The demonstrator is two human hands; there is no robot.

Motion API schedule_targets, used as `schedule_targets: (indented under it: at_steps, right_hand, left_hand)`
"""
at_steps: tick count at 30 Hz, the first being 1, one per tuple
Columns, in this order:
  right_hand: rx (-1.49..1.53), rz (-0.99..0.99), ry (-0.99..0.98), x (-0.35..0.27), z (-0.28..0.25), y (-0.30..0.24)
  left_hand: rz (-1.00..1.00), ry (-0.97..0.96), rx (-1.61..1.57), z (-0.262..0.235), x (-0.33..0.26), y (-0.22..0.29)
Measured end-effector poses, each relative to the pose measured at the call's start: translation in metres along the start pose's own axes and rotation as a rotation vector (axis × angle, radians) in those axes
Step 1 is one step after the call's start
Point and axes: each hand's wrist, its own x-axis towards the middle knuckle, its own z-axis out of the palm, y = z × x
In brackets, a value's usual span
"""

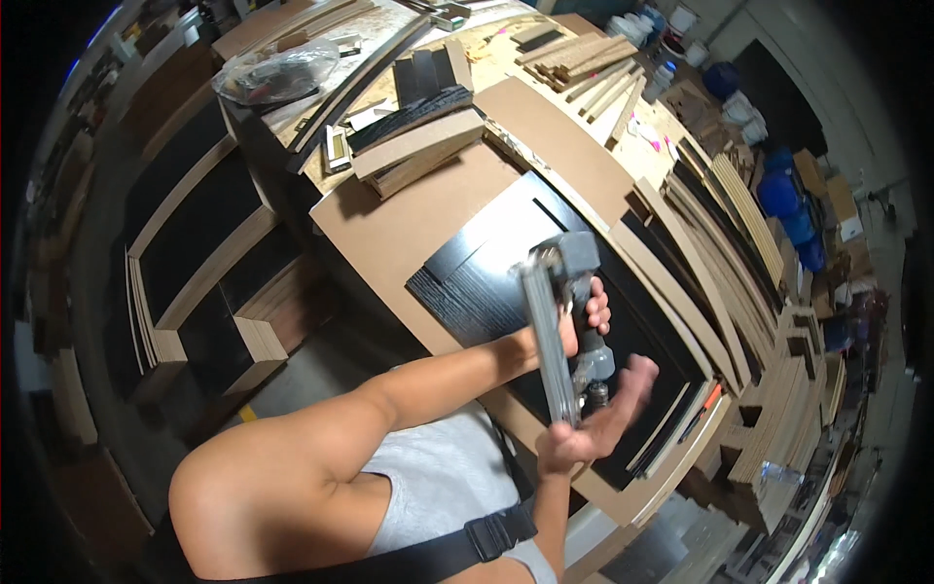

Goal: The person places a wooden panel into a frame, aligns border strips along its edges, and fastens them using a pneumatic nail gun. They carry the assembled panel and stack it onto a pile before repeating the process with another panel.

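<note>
A dark grey pneumatic nail gun [581, 255] with a long silver magazine [549, 341] is raised over the workbench. My left hand [595, 310] wraps round its handle, fingers closed. At the rear end of the magazine is my right hand [598, 428], palm turned up and fingers stretched out, slightly blurred; it seems to touch the magazine's end. Beneath the tool lies a glossy black wood-grain panel [477, 268] on a brown board [365, 234]. The nail gun and my hands hide part of the panel.
Stacked wood offcuts [418, 146] sit on the board's far side. Long strips [705, 263] lie along the right. Black panels with wooden edges [195, 214] stand at left. A clear plastic bag [277, 73] rests at the back, and blue containers [778, 190] stand far right.
</note>
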Motion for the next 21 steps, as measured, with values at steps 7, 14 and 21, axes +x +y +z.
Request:
schedule_targets:
  at_steps: [7, 14, 21]
  right_hand:
    - [-0.06, -0.131, -0.07, 0.015, 0.002, -0.007]
    - [-0.317, 0.155, -0.501, -0.003, 0.053, 0.015]
    - [-0.027, 0.748, -0.398, 0.028, 0.067, 0.03]
  left_hand:
    - [0.024, 0.33, 0.154, -0.07, -0.021, 0.034]
    - [-0.049, 0.898, 0.683, 0.013, -0.008, 0.044]
    - [-0.286, 0.565, 1.313, 0.049, -0.015, 0.05]
